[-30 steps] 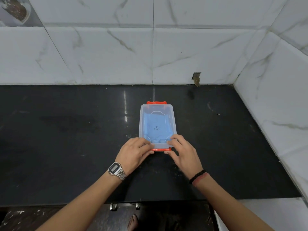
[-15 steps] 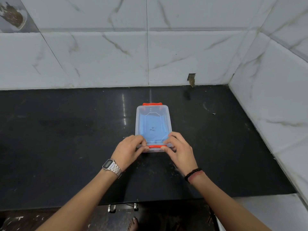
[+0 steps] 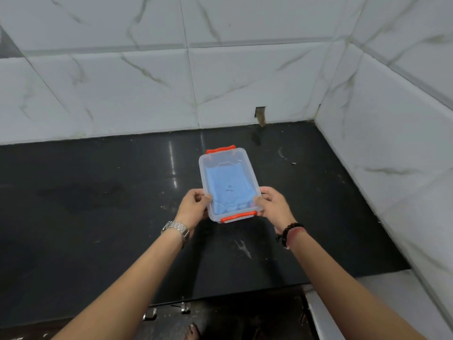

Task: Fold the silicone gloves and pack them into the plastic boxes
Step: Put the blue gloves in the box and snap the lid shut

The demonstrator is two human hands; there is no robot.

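Observation:
A clear plastic box point(image 3: 221, 157) with a lid on and orange latches at its near and far ends sits in the middle of the black counter. Folded blue silicone gloves point(image 3: 226, 185) show through the lid. My left hand point(image 3: 193, 208) grips the box's near left side, thumb on the lid. My right hand point(image 3: 273, 207) grips the near right side the same way. The box looks slightly turned and held at its near end; whether it is lifted off the counter I cannot tell.
The black counter point(image 3: 98, 204) runs to white marble-tile walls at the back and right point(image 3: 392, 168). A small hole point(image 3: 260, 115) marks the back wall. The counter's front edge lies near my forearms, with the floor and a foot below.
Both hands shifted from the near orange latch to the box's two long sides. The box now sits slightly rotated, and the view has tilted.

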